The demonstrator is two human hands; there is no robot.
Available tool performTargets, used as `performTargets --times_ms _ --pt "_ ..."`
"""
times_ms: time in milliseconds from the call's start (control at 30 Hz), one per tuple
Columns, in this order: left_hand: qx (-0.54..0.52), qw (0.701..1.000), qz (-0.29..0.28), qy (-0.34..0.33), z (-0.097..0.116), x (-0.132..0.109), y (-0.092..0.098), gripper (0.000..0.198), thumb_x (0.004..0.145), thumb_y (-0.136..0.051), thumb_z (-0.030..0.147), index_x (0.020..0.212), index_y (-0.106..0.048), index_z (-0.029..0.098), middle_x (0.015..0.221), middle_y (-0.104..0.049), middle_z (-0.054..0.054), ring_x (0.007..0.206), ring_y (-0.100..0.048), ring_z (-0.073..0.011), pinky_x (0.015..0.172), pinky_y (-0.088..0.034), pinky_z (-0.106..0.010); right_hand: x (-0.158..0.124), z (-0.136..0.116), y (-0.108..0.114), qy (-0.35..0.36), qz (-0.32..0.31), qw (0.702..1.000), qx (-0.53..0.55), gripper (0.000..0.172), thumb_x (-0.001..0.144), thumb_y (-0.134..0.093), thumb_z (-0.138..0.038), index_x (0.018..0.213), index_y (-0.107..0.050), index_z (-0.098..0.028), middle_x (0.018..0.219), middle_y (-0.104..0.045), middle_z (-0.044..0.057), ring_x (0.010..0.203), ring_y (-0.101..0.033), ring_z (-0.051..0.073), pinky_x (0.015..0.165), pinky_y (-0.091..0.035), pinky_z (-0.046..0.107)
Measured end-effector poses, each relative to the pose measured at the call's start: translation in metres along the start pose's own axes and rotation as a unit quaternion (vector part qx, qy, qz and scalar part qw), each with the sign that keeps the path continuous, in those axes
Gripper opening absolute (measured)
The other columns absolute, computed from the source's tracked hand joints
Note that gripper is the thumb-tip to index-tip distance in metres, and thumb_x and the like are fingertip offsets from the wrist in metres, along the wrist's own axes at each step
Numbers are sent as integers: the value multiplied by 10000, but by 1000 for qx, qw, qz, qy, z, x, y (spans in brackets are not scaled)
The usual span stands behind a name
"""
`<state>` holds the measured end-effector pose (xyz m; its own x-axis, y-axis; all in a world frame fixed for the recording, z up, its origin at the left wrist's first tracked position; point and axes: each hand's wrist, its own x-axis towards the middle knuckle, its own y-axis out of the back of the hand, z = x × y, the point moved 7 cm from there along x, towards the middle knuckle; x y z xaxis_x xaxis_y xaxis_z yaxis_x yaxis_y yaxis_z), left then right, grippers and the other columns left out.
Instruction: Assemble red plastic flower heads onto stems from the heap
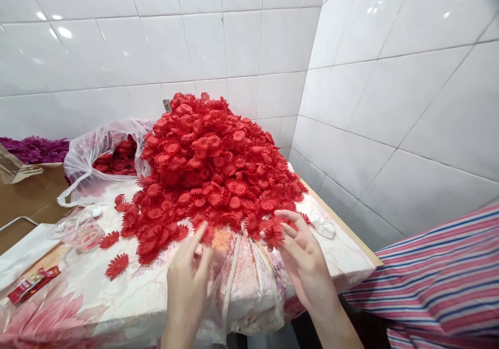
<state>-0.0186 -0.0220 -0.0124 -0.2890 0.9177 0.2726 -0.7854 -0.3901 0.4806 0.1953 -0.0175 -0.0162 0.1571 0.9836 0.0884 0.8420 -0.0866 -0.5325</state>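
A tall heap of red artificial flower pieces, round with fringed petals, covers the middle of the table. My right hand holds a red flower piece between thumb and fingers, at the heap's front edge. To its left, my left hand has thumb and forefinger closed around a small red flower piece, partly hidden and slightly blurred. Between the hands, pale strings hang over the table's front edge across clear plastic. Loose red flower pieces lie to the left.
A white plastic bag with more red pieces stands at the left, beside a cardboard box and purple flowers. A red wrapper lies front left. Tiled walls enclose the table; striped cloth is at the right.
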Motion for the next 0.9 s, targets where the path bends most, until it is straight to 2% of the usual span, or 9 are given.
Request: performTargets --times_ms 67,100,167,267,333,400,500,633,900 --pt "98 991 73 -58 12 9 8 442 778 -526 333 1146 -655 126 1260 -576 -188 1184 -467 -367 1001 -335 -542 -2 7 -1 -4 4 999 -46 333 748 -716 -369 1021 -564 -254 672 -574 -54 568 -510 103 538 -416 196" --pt "107 987 81 -84 19 11 9 429 787 -524 319 1152 -653 133 1292 -554 -186 1224 -434 -363 1027 -308 -540 -2 9 0 -3 8 997 -75 326 765 -701 -375 1028 -551 -254 667 -575 -57 564 -516 105 530 -411 196" --pt "34 993 12 -109 29 9 0 336 837 -504 317 1088 -686 190 1236 -606 -138 1212 -471 -312 1022 -349 -470 -4 12 1 6 23 991 -134 325 783 -684 -376 1039 -528 -252 693 -605 -46 606 -564 124 549 -431 210" --pt "-133 977 -155 -63 38 -8 -27 204 835 -572 344 926 -725 245 1019 -702 -64 1003 -610 -240 873 -468 -335 -10 14 1 41 52 976 -206 336 787 -684 -350 1056 -514 -245 798 -656 -1 779 -638 175 658 -484 260" --pt "-207 964 -169 -12 39 -16 -37 143 771 -665 339 846 -723 232 895 -707 -40 854 -635 -209 767 -489 -283 -16 14 0 73 61 966 -240 328 792 -678 -337 1065 -521 -245 841 -658 21 835 -643 195 680 -500 284" --pt "-275 950 -144 35 35 -19 -42 121 729 -713 329 769 -711 214 803 -693 -19 769 -624 -177 699 -482 -242 -20 13 -2 97 61 959 -260 331 782 -686 -324 1066 -534 -250 874 -649 31 856 -633 203 694 -509 299" --pt "-359 914 -159 101 25 -21 -52 153 706 -743 337 694 -689 194 701 -665 5 664 -588 -128 605 -456 -188 -21 13 -5 82 36 971 -222 357 754 -705 -300 1071 -545 -266 991 -636 43 943 -608 204 781 -508 314" --pt "-401 881 -196 154 15 -27 -57 211 700 -758 369 694 -670 177 638 -632 20 593 -547 -93 541 -423 -153 -15 22 -13 -27 -61 991 -115 338 748 -693 -272 1063 -573 -266 1006 -640 38 1026 -582 193 859 -481 306" --pt "-399 863 -256 174 16 -32 -59 283 690 -754 418 687 -633 162 611 -582 27 561 -525 -93 533 -431 -171 -19 31 -24 -149 -168 974 31 313 753 -698 -331 1012 -553 -232 659 -603 -45 573 -542 113 592 -434 229"
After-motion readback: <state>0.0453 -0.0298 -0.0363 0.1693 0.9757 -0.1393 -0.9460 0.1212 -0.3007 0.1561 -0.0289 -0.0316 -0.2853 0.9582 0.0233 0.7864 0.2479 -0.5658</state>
